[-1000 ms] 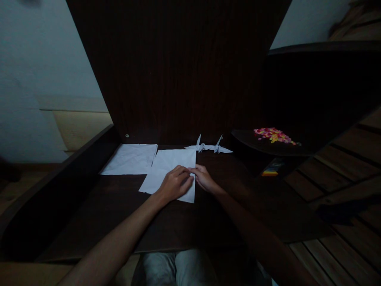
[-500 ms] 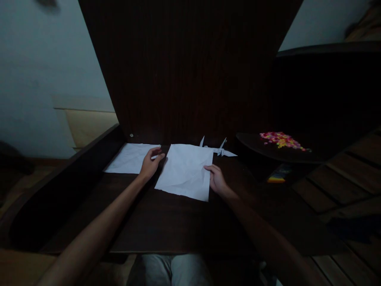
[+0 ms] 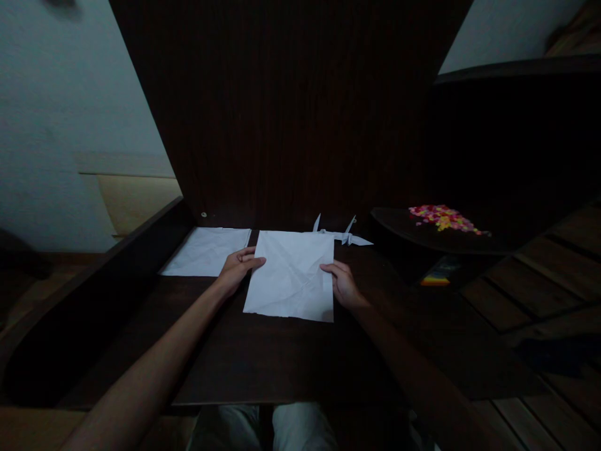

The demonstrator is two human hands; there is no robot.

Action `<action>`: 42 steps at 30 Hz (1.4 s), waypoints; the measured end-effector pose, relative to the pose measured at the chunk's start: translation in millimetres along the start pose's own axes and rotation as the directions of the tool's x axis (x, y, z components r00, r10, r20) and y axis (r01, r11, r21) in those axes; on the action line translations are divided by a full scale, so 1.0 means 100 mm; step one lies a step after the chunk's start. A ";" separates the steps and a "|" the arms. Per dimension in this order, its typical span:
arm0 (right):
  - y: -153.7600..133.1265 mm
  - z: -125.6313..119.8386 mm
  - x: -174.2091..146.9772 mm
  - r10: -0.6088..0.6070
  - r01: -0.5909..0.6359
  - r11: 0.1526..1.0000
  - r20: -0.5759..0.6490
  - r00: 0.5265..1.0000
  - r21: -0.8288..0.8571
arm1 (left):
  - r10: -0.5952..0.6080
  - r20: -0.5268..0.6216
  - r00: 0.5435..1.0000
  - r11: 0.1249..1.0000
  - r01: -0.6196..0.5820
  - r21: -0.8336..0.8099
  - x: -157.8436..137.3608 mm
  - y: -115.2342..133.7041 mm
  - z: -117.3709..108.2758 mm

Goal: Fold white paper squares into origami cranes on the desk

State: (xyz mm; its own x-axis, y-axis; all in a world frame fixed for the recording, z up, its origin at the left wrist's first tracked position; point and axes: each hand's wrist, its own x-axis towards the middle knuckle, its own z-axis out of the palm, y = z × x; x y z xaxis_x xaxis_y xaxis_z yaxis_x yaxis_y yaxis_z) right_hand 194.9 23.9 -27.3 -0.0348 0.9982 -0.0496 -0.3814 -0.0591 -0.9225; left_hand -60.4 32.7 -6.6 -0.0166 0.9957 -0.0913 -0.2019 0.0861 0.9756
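Note:
A creased white sheet of paper (image 3: 292, 279), roughly square, is held over the dark desk by its two sides. My left hand (image 3: 236, 269) pinches the left edge, thumb on top and fingers underneath. On the opposite edge my right hand (image 3: 344, 282) grips it the same way. Fold lines cross the sheet's middle. Behind its upper right corner stand folded white paper cranes (image 3: 348, 238), partly hidden by the sheet. More white paper (image 3: 201, 250) lies flat at the back left, beyond my left hand.
Dark wooden desktop (image 3: 282, 363) spreads beneath my arms, with a raised side panel (image 3: 94, 294) at left and a tall back panel (image 3: 291, 113). A curved shelf (image 3: 389, 222) at right carries a heap of small pink, red and yellow pieces (image 3: 441, 217).
My left hand has moved onto the sheet's left edge and taken hold of it. The sheet now sits straighter, slightly nearer to me. My right hand keeps its grip.

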 end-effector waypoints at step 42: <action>-0.10 0.08 -0.17 0.091 -0.001 0.969 0.355 0.931 -0.245 | 0.011 0.101 0.995 1.000 -0.009 -0.024 -0.22 -0.02 0.38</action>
State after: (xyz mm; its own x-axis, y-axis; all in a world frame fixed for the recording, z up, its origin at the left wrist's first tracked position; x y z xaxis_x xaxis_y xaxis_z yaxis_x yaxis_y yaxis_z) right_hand 191.5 7.2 -14.4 -0.3947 0.9188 0.0056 -0.1430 -0.0554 -0.9882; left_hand -22.0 11.7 1.0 0.0800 0.9950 -0.0599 -0.2248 0.0765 0.9714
